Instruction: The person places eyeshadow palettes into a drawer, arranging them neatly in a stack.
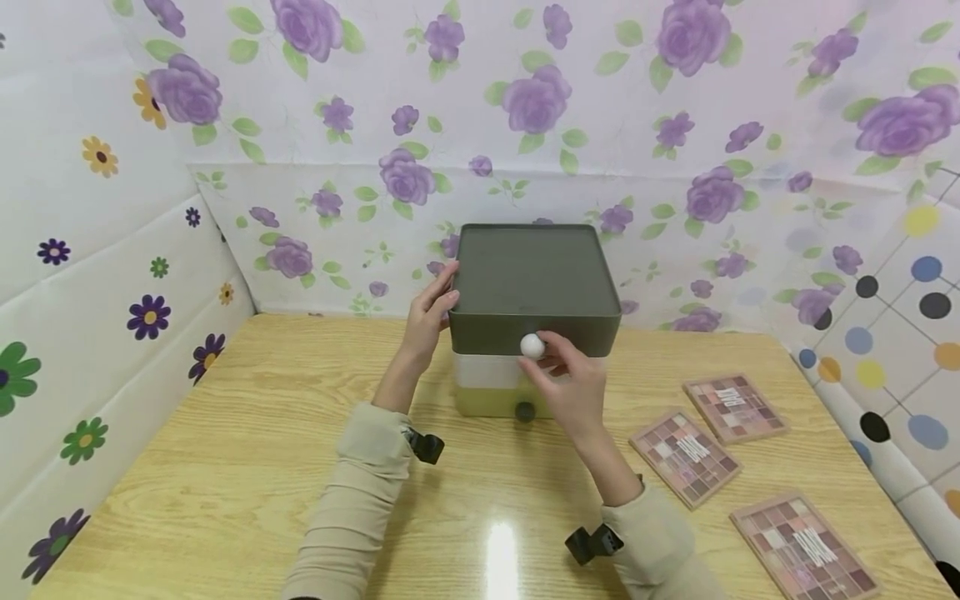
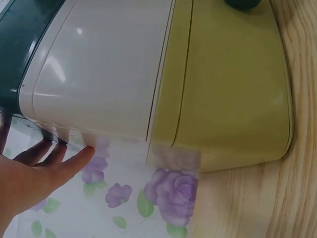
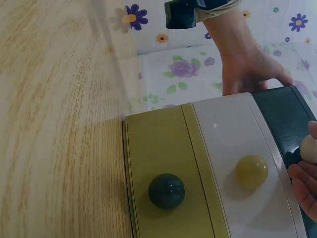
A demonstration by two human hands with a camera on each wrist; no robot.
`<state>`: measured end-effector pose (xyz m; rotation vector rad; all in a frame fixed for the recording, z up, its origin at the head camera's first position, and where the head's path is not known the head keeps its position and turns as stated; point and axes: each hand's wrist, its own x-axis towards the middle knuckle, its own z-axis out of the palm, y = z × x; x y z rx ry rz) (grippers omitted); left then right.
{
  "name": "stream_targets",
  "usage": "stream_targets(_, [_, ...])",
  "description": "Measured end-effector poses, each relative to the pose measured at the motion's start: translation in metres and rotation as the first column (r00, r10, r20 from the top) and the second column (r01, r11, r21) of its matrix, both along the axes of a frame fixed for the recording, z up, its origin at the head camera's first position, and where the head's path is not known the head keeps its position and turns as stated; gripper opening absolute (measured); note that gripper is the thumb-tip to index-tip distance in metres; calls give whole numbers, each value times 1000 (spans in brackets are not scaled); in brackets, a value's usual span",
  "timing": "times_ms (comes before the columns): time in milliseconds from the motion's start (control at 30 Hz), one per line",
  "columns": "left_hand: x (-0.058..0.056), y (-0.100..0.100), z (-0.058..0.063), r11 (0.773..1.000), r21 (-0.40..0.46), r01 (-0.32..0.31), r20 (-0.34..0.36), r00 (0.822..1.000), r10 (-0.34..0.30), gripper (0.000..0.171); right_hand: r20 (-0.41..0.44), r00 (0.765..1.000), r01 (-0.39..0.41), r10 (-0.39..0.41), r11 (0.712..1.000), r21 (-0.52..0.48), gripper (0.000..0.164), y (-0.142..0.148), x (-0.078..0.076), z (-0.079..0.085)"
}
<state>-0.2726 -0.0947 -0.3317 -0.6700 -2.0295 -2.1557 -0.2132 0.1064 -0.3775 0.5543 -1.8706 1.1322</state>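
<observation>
The right hand pinches the white knob in its grip — knob far-left of the palm, on the near face of the dark drawer; the left hand, fingers extended, touches its left side.

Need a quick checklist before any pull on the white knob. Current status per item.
1. Right hand pinches the white knob: ok, thumb and fingers are on it.
2. Left hand touches the side of the drawer box: ok; how firmly, cannot tell.
3. Drawer box stands upright on the table: ok.
4. Yellow knob and dark green knob free of the hands: ok.
5. Palettes apart from the drawer box: ok, all three lie off to its right.
6. Top drawer's contents known: cannot tell, the inside is hidden.
</observation>
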Motion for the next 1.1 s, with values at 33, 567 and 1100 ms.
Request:
stream_targets(33, [2,1,1,1000,2,-6,-3,1000,6,55,-4,1000,7,-7,1000,4,33,-1,-1,0])
stream_targets(567, [-21,2,-26,996,48,-74,-14,997,74,61,-58,997,57,-56,998,10,24,-6,-2,-1])
stream_targets(1100, [-18,3,-23,997,50,-67,-26,997,68,52,-68,998,14,-15,1000,-9,20,-4,-2,0])
